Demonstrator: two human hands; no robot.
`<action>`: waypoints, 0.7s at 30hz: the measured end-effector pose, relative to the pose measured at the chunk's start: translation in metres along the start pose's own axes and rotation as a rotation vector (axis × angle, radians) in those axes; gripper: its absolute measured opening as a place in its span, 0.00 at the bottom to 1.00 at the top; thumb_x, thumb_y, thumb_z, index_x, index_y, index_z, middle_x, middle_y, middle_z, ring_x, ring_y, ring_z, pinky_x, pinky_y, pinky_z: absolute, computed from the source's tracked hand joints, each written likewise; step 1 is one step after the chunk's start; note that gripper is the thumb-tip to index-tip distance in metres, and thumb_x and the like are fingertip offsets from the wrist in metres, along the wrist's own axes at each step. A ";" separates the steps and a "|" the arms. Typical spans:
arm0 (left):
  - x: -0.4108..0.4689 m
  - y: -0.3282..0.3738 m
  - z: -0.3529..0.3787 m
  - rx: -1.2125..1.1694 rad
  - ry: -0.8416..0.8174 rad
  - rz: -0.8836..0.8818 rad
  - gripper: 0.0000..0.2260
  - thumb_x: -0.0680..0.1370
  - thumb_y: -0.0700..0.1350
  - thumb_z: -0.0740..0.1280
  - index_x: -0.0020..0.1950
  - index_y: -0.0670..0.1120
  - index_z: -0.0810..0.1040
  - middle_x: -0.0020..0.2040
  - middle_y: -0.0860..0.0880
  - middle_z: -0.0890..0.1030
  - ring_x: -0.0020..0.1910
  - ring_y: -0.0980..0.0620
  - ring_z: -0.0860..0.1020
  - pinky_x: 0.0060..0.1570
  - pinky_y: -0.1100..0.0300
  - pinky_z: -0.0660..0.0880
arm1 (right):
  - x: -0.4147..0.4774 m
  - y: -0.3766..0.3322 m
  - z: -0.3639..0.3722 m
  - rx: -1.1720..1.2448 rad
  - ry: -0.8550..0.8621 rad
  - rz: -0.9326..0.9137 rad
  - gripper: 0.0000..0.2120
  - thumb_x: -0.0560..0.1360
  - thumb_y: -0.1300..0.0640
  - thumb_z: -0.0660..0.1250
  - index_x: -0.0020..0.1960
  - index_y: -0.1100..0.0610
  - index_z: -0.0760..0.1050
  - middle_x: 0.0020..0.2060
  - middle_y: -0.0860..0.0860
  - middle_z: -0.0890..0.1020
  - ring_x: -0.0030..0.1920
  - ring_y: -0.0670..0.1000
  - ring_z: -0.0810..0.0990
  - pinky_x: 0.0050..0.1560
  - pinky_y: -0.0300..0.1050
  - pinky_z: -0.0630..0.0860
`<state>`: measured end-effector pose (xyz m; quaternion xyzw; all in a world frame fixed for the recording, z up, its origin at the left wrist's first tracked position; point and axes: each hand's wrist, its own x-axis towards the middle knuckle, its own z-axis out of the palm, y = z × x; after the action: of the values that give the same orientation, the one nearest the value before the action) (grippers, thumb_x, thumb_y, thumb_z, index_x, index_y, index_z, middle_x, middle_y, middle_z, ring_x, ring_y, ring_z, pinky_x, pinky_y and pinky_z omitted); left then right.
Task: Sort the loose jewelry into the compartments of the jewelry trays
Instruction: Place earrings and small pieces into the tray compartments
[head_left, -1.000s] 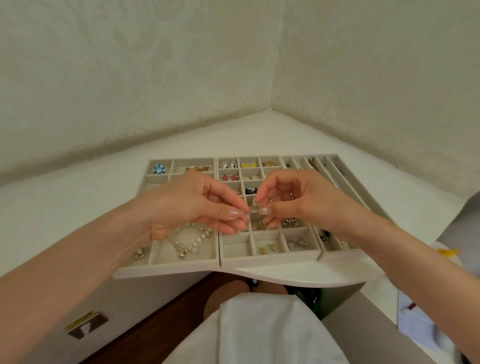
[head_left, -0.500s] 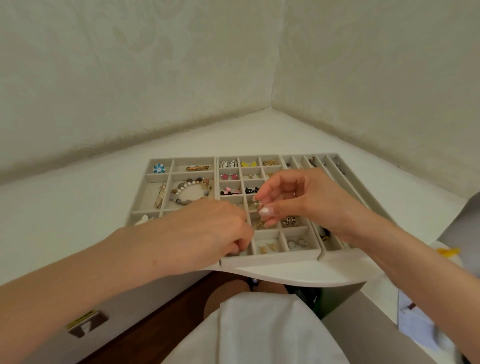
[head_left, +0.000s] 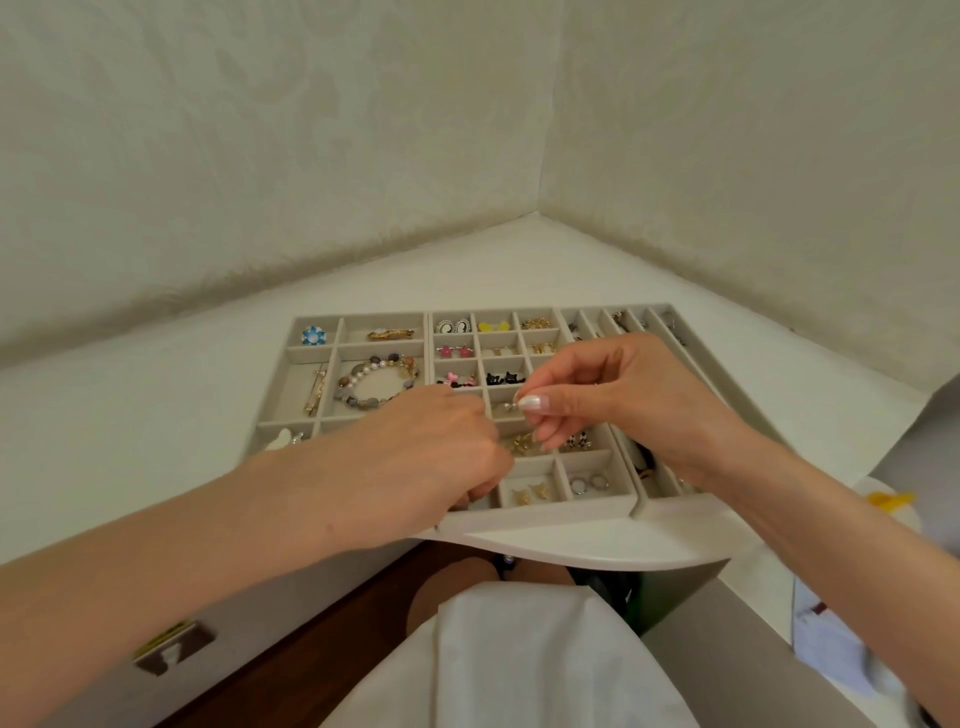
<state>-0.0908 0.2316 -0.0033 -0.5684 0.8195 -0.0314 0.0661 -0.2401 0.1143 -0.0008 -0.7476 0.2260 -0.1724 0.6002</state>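
Pinching a pearl earring (head_left: 511, 406), the right hand (head_left: 618, 400) hovers over the jewelry trays (head_left: 571, 510); the left hand (head_left: 415, 462) reaches into one, grip hidden. Next, probably, seating the earring in a matching compartment.

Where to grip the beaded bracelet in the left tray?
Pinch the far arc of the beaded bracelet from straight above, one finger inside the loop: it lies flat, compartment walls block the sides, and the left hand crowds its near edge.
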 end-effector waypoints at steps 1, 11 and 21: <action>0.000 0.002 -0.002 -0.033 0.015 0.003 0.08 0.71 0.42 0.68 0.39 0.53 0.71 0.39 0.56 0.77 0.42 0.53 0.73 0.45 0.54 0.73 | 0.000 0.000 0.000 0.005 -0.001 -0.002 0.05 0.67 0.63 0.72 0.43 0.63 0.82 0.33 0.56 0.83 0.33 0.51 0.82 0.36 0.39 0.80; -0.013 -0.025 -0.020 -0.487 0.247 -0.373 0.06 0.72 0.48 0.71 0.39 0.56 0.76 0.35 0.60 0.77 0.41 0.62 0.73 0.40 0.67 0.69 | -0.001 -0.002 0.003 -0.033 -0.048 0.039 0.06 0.69 0.69 0.71 0.43 0.61 0.82 0.32 0.53 0.84 0.33 0.47 0.83 0.38 0.36 0.79; -0.012 -0.014 -0.006 -0.915 0.303 -0.379 0.07 0.70 0.42 0.73 0.45 0.52 0.78 0.40 0.57 0.82 0.37 0.64 0.76 0.37 0.74 0.68 | 0.005 -0.006 0.014 0.029 -0.066 0.024 0.07 0.67 0.71 0.72 0.42 0.63 0.78 0.34 0.59 0.83 0.32 0.52 0.82 0.36 0.40 0.79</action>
<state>-0.0748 0.2384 0.0053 -0.6667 0.6325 0.2367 -0.3154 -0.2279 0.1242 0.0017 -0.7415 0.2126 -0.1434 0.6201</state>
